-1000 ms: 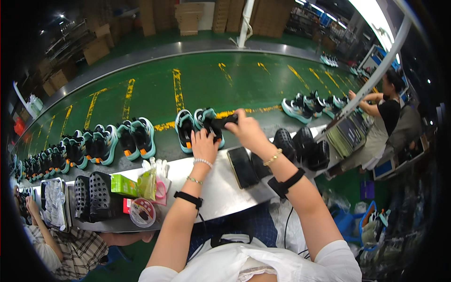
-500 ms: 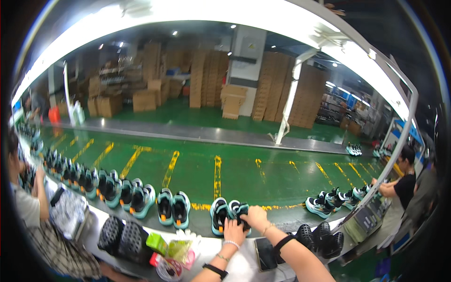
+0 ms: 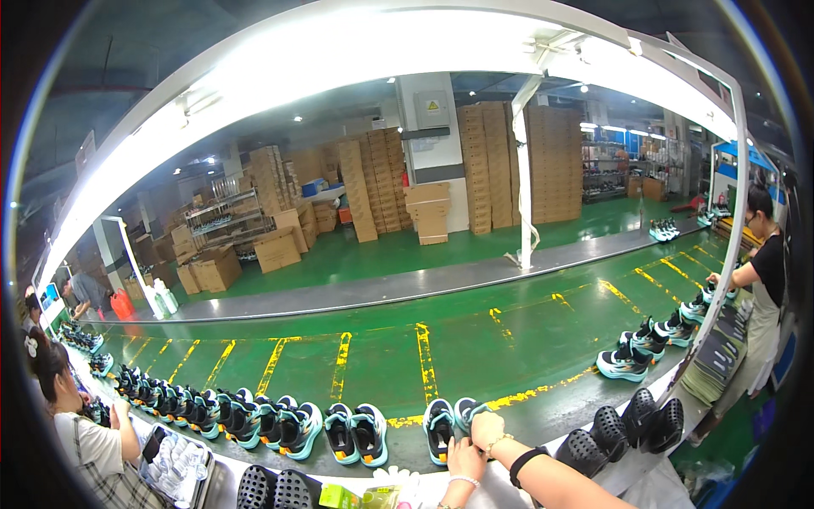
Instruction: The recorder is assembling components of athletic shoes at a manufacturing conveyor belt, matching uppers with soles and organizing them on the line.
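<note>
both hands on the teal sneaker pair (image 3: 449,424) at the belt's (image 3: 509,356) near edge; right hand (image 3: 487,430) grips one shoe, left hand (image 3: 465,461) touching (grip unclear); pair sits in row, hands not off yet

My left hand (image 3: 465,460) wears a thin pale bead bracelet at the wrist. My right hand (image 3: 489,429) has a fine bracelet, and a broad black band on the forearm. Both forearms are bare of sleeves.
</note>
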Demonstrator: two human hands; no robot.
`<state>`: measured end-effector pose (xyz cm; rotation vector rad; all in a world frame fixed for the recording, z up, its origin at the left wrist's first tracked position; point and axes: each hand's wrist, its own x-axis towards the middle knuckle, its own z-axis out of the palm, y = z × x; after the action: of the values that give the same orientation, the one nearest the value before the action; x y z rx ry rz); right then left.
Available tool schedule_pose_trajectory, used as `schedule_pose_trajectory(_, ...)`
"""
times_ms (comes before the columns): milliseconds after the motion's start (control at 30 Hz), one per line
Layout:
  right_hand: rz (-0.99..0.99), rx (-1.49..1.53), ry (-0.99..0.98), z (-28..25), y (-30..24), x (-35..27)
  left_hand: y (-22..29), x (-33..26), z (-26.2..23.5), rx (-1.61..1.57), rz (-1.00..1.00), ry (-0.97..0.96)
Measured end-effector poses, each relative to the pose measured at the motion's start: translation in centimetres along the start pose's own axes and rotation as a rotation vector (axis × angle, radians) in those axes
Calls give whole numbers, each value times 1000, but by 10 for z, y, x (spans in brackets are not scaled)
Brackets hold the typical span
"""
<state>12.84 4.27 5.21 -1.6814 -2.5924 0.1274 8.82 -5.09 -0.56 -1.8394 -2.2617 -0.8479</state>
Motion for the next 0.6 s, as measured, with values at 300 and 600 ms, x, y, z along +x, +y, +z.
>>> schedule_pose_trajectory(300,-100,66,-106,-1,20,10,13,5,-15,83,-9,59)
schedule_pose_trajectory(600,-2,284,-299,-23,25,-9,11,6,-7,-14,-57,-140)
